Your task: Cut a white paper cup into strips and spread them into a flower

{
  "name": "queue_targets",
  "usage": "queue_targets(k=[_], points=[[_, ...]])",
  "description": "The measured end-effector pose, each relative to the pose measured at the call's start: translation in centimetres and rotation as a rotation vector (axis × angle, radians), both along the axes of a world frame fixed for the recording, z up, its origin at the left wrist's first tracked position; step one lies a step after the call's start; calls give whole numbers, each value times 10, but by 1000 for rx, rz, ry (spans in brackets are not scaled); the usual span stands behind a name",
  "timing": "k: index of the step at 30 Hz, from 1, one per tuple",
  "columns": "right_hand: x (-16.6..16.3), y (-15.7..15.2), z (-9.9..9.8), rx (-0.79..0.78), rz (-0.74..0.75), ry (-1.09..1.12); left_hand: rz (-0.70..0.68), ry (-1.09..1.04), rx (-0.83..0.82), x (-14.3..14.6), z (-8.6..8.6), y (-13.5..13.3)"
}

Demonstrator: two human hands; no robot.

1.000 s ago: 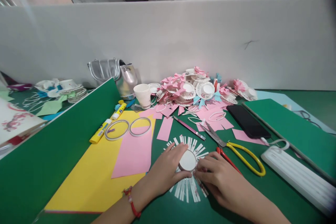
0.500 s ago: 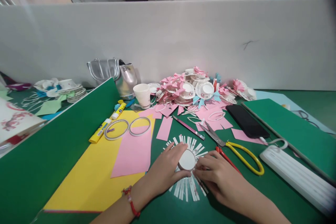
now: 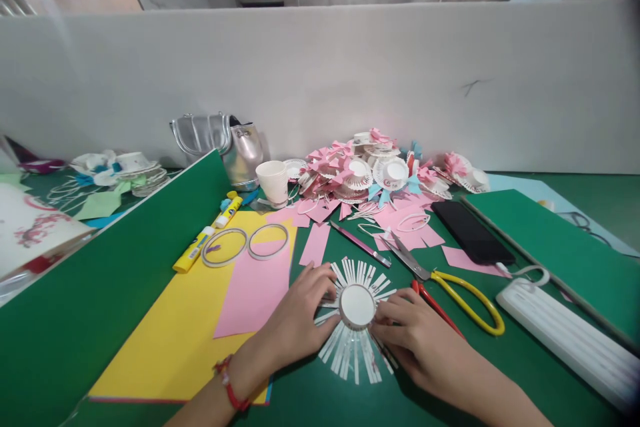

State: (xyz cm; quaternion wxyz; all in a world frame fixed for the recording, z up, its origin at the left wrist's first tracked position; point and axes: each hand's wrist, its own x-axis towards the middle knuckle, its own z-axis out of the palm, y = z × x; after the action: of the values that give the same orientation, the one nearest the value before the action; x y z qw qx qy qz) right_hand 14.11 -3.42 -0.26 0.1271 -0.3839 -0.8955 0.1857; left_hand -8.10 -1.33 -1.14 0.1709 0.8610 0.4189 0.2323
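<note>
Fringed paper cup (image 3: pixel 357 307) is set on the green table (image 3: pixel 301 401), round base upward, cut strips splayed all round. Its left strips are flanked by the left hand (image 3: pixel 299 312), thumb and fingers held apart. Its right side is met by the right hand (image 3: pixel 419 330), fingers bunched; whether a strip is pinched cannot be told. Scissors (image 3: pixel 424 273) are laid just beyond.

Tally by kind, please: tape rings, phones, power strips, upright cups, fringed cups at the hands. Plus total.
Tape rings: 2
Phone: 1
Power strip: 1
Upright cup: 1
Fringed cup: 1
Total: 6
</note>
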Motion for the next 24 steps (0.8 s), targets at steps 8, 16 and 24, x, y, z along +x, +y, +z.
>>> queue_targets(k=[8,16,24], points=[[0,0,3,-17,2,-10,-290,122,271,-4,2,1],[-1,-2,6,-21,-17,-17,-294,150,123,-2,9,-1],[-9,2,-7,-60,-294,356,-261,107,103,0,10,-2]])
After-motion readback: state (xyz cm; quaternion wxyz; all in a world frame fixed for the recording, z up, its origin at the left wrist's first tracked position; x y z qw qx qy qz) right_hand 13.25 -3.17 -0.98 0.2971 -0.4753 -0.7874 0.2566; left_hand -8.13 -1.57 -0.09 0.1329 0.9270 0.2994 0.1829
